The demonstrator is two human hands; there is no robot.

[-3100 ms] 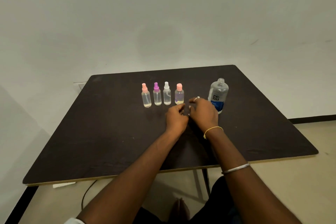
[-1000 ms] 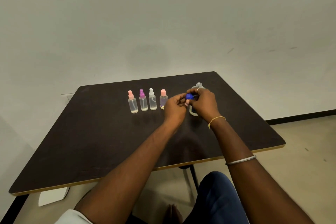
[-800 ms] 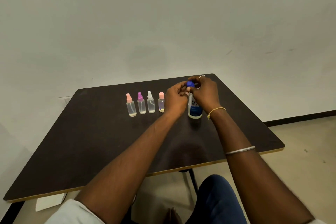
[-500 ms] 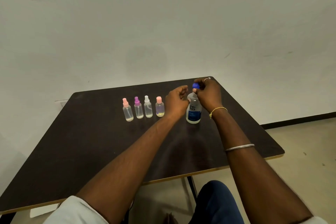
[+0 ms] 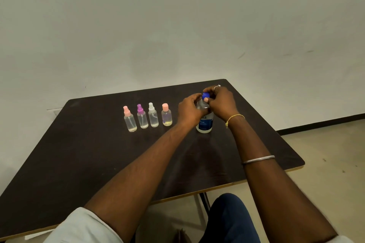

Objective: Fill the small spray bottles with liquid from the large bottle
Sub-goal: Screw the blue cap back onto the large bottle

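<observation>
**Operator:** Four small spray bottles stand in a row on the dark table [image 5: 79, 154], left of the hands. From left to right they are the pink-pump bottle [image 5: 130, 118], purple-pump bottle [image 5: 142, 117], white-pump bottle [image 5: 153, 115] and pink-cap bottle [image 5: 166, 115].

**Desk:** Where is the large bottle [image 5: 204, 123]?

**Operator:** Upright, just right of the row, towards the far right of the table. I see the left hand [image 5: 189, 109] curled round its shoulder.

**Desk:** And the right hand [image 5: 222, 100]?

**Operator:** Thumb and fingers pinch the blue cap [image 5: 205, 95] at the bottle's neck. I cannot tell whether it is screwed on.

**Desk:** Levels?

**Operator:** I make out only a little liquid low in each small bottle.
</observation>
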